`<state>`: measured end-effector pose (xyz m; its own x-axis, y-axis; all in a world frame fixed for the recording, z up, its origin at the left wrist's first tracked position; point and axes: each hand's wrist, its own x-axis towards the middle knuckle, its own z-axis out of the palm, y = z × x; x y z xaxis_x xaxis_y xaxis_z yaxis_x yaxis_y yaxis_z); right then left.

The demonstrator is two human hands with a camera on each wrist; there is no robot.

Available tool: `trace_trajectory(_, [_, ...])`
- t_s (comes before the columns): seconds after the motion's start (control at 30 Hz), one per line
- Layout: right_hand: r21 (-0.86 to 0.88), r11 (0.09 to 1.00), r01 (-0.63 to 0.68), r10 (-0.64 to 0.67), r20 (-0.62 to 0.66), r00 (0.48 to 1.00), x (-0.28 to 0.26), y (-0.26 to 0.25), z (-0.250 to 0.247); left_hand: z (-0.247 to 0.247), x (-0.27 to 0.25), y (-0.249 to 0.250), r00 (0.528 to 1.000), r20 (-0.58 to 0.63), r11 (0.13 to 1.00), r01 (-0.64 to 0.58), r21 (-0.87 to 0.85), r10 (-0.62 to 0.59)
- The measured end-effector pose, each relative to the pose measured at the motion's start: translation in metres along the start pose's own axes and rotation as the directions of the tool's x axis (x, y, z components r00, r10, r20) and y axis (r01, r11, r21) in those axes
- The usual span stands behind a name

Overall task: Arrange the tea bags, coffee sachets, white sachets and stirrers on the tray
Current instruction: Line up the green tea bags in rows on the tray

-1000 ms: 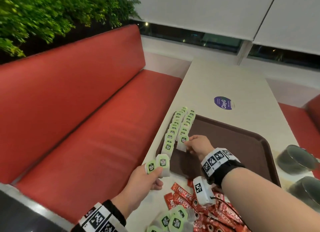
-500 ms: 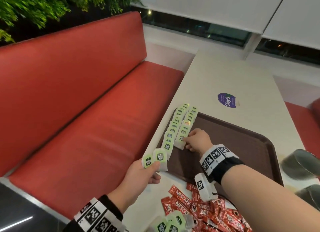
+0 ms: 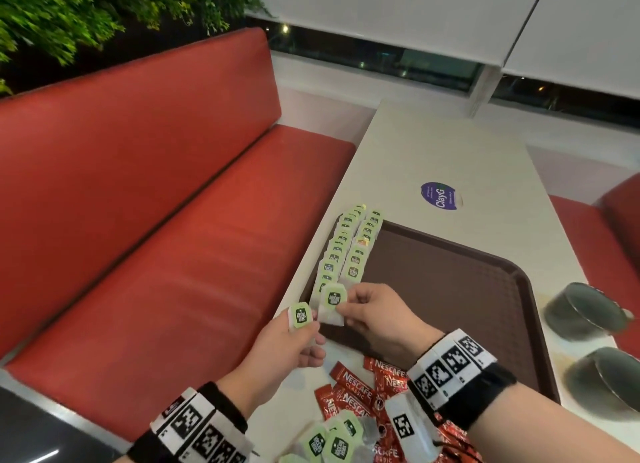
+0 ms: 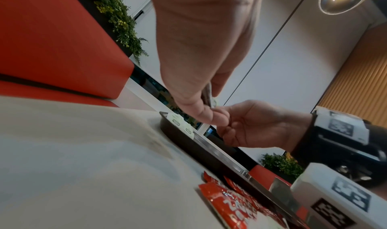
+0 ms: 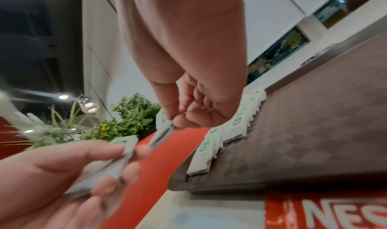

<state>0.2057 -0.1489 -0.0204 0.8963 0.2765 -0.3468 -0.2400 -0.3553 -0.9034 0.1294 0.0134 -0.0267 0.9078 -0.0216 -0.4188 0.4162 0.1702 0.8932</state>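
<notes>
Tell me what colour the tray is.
Dark brown tray, with a fine checked texture; head view shows it best.

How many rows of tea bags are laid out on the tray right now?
2. The outer row runs along the tray's left rim; the inner row lies right beside it. The hands cover the near ends, so more bags may be hidden.

Tea bags (image 3: 346, 251) along tray (image 3: 485, 289) left edge — coffee sachets (image 3: 356, 390) before tray.

Head view looking down at tray (image 3: 450, 289), wrist views low, close, upward, all sharing its near-left corner
</notes>
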Motion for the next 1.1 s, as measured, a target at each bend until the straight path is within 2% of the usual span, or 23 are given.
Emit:
trace_trajectory(0.07, [-0.038, 0.996, -0.076, 0.072, -0.098, 0.993, 0.011, 0.002, -0.009, -0.002, 0.0, -0.001, 1.0, -0.022, 1.0, 0.022, 0.013, -0.022])
trace_trajectory(0.17, [-0.035, 0.984, -0.174, 0.165, -0.175, 0.971, 0.029, 0.003, -0.02, -0.006, -0.001, -0.001, 0.999, -0.044, 0.999, 0.03, 0.021, -0.029])
trace_trajectory(0.37, [-0.024, 0.932, -0.361, 0.352, -0.176, 0.919, 0.056, -0.002, -0.015, -0.01, -0.005, -0.002, 0.999, -0.039, 0.998, 0.038, 0.053, -0.036])
trace_trajectory(0.5, [-0.025, 0.913, -0.408, 0.397, -0.179, 0.9, 0.06, -0.011, -0.013, -0.013, -0.007, -0.003, 0.998, -0.057, 0.999, 0.038, 0.032, -0.037])
trace_trajectory(0.57, [-0.082, 0.927, -0.365, 0.339, -0.226, 0.913, 0.06, -0.011, -0.015, -0.013, -0.008, -0.002, 0.997, -0.063, 0.999, 0.038, 0.033, -0.036])
trace_trajectory(0.63, [-0.217, 0.932, -0.291, 0.221, -0.294, 0.93, 0.058, -0.01, -0.018, -0.013, -0.008, 0.0, 0.998, -0.052, 0.999, 0.024, 0.043, -0.022])
trace_trajectory(0.7, [-0.364, 0.91, -0.2, 0.084, -0.309, 0.947, 0.051, -0.013, -0.021, -0.012, -0.009, 0.001, 0.999, -0.031, 0.999, 0.013, 0.045, -0.012])
trace_trajectory(0.77, [-0.405, 0.909, -0.098, 0.002, -0.232, 0.973, 0.036, -0.017, -0.018, -0.009, -0.008, 0.003, 1.0, -0.016, 0.999, 0.016, 0.039, -0.016])
trace_trajectory(0.83, [-0.281, 0.96, -0.002, -0.017, -0.065, 0.998, 0.016, -0.019, -0.008, -0.004, -0.007, 0.004, 1.0, 0.0, 0.999, 0.022, 0.03, -0.022])
trace_trajectory(0.9, [-0.153, 0.986, 0.062, -0.048, 0.095, 0.994, -0.002, -0.02, 0.005, 0.001, -0.005, 0.005, 1.0, 0.02, 1.0, 0.019, 0.022, -0.02])
trace_trajectory(0.93, [-0.168, 0.98, 0.109, -0.085, 0.147, 0.985, -0.009, -0.02, 0.009, 0.003, -0.004, 0.005, 0.999, 0.029, 1.0, 0.019, 0.024, -0.02])
trace_trajectory(1.03, [-0.302, 0.933, 0.196, -0.152, 0.164, 0.975, -0.016, -0.019, 0.013, 0.008, -0.004, 0.005, 0.999, 0.041, 0.999, 0.025, 0.042, -0.027])
trace_trajectory(1.1, [-0.224, 0.963, 0.149, -0.122, 0.128, 0.984, -0.013, -0.011, 0.012, 0.008, -0.005, 0.005, 0.999, 0.019, 0.998, 0.025, 0.052, -0.026])
